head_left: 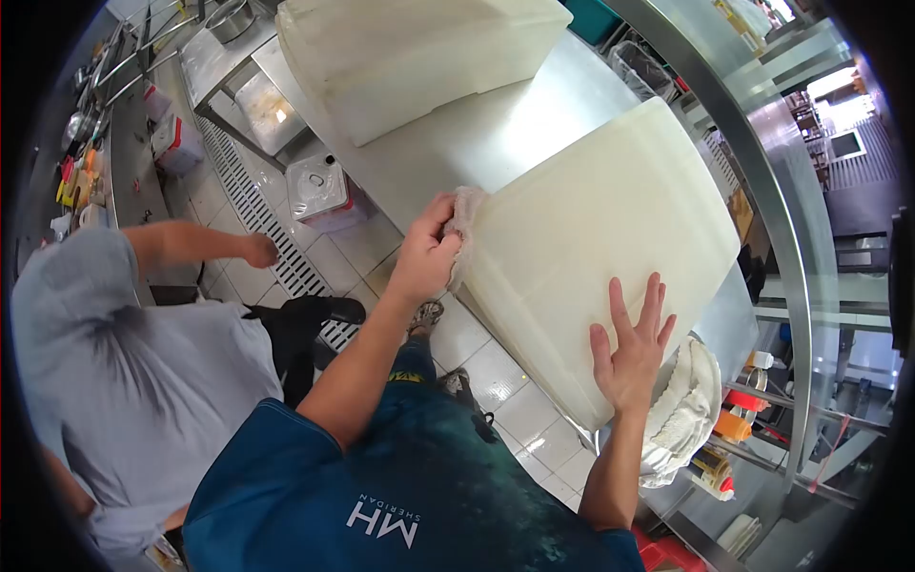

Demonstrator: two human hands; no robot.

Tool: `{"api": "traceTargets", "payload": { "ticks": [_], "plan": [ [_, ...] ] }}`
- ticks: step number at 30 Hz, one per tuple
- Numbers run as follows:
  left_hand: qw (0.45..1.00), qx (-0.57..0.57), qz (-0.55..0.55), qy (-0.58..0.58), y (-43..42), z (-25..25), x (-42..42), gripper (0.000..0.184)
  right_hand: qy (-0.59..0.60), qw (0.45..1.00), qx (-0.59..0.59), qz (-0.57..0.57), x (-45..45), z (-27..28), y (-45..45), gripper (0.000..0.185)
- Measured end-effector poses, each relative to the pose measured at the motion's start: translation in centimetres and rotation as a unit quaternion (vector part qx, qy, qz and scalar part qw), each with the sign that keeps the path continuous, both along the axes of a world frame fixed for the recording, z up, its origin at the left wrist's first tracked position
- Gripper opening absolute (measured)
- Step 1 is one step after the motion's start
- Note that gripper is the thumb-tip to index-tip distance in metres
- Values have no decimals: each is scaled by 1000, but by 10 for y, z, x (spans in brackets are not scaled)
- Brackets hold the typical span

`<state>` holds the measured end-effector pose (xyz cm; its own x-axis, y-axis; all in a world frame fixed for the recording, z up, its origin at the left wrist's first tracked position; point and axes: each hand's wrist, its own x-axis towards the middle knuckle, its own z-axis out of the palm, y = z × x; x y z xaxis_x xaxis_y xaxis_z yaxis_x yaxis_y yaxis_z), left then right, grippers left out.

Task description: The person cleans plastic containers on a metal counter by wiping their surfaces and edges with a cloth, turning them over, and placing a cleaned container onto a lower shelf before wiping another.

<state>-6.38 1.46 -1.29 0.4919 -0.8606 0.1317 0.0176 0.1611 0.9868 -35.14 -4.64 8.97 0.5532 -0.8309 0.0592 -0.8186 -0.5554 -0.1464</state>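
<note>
A large whitish plastic tub (581, 210), its broad flat face turned up, lies on the steel table (429, 162) in front of me. My left hand (426, 250) is closed around a pale, crumpled cloth (465, 234), pressed to the tub's left edge. Flat on the tub's near right part rests my right hand (633, 348), fingers spread and holding nothing. Beside my right wrist is a bundle of white cloth (684, 410), on the table's right side.
Another whitish tub (419, 57) stands farther back on the table. A person in a grey shirt (162, 381) is close on my left. A lidded container (319, 191) sits on the tiled floor near a drain grate (250, 200). Bottles (734, 424) line the right, below a curved-looking steel rail (762, 172).
</note>
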Motion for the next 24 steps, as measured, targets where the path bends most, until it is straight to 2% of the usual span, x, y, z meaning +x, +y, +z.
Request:
{"api": "traceTargets", "payload": {
  "ticks": [2,4,5,7,10,14,16,17,19,20,22,24],
  "plan": [
    [999,25,16,-23,-4,0,2,28,6,1000,-1,2,0,0,0,54],
    [994,59,-39,78,-14,22,8,23,6,1000,3,-1,1,2,2,54],
    [995,55,-39,79,-21,23,12,23,5,1000,5,-1,2,4,1,53],
    [989,93,-103,47,-29,28,22,24,6,1000,2,-3,2,5,2,53],
    [986,109,-129,6,-43,29,27,19,3,1000,-12,-8,2,2,1,53],
    [990,87,-112,1,-23,25,10,24,-8,1000,-19,-23,1,1,3,50],
    [979,89,-125,134,-6,27,-2,32,-6,1000,-25,-14,-9,1,3,51],
    [979,88,-124,134,-3,30,-7,32,-11,1000,-26,-9,-14,0,3,53],
    [990,94,-106,-8,5,37,-13,38,-59,998,5,0,-36,0,-12,56],
    [989,91,-114,-19,5,35,-13,38,-108,994,31,7,-50,0,-28,60],
    [987,127,-89,-40,8,19,-17,39,-147,980,5,-138,-81,-11,-81,73],
    [984,129,-115,-32,9,13,-13,40,-146,955,-5,-258,-103,-29,-136,83]
  ]
}}
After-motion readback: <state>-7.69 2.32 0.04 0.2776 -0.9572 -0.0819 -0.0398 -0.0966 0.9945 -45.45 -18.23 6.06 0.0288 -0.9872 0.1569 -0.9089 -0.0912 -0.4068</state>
